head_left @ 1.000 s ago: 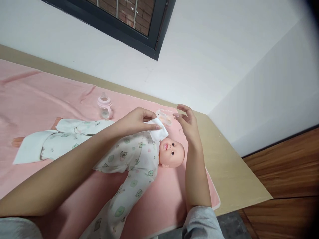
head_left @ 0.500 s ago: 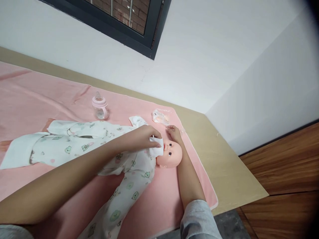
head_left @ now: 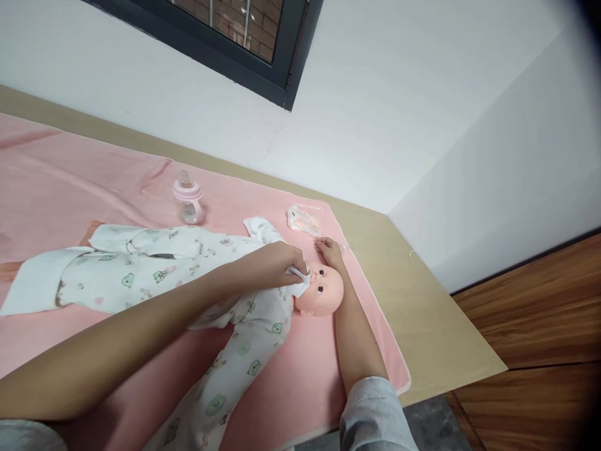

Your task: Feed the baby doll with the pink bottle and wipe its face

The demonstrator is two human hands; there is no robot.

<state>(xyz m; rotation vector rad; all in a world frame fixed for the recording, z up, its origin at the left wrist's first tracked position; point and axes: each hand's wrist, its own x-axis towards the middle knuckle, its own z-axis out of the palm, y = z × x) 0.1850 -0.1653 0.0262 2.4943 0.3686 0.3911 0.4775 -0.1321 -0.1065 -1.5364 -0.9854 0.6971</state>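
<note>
A bald baby doll [head_left: 328,292] in white printed clothes lies on its back, its head toward the right. My left hand [head_left: 282,263] pinches a small white tissue [head_left: 300,285] against the doll's mouth and chin, covering the lower face. Beyond the top of the head rests my right hand [head_left: 328,249], its forearm curving along the crown. Its fingers are loosely stretched toward a clear plastic packet [head_left: 303,220] and hold nothing that I can see.
A pink baby bottle [head_left: 188,199] with a handle stands beside the doll's legs. Everything lies on a pink blanket [head_left: 94,169] over a tan tabletop [head_left: 417,313]. A white wall and a dark window frame [head_left: 277,88] rise behind; wooden panels [head_left: 539,300] are at right.
My left hand has shifted slightly at the doll's mouth, its fingers curling tighter and bunching the tissue. My right hand and the doll stay almost in place.
</note>
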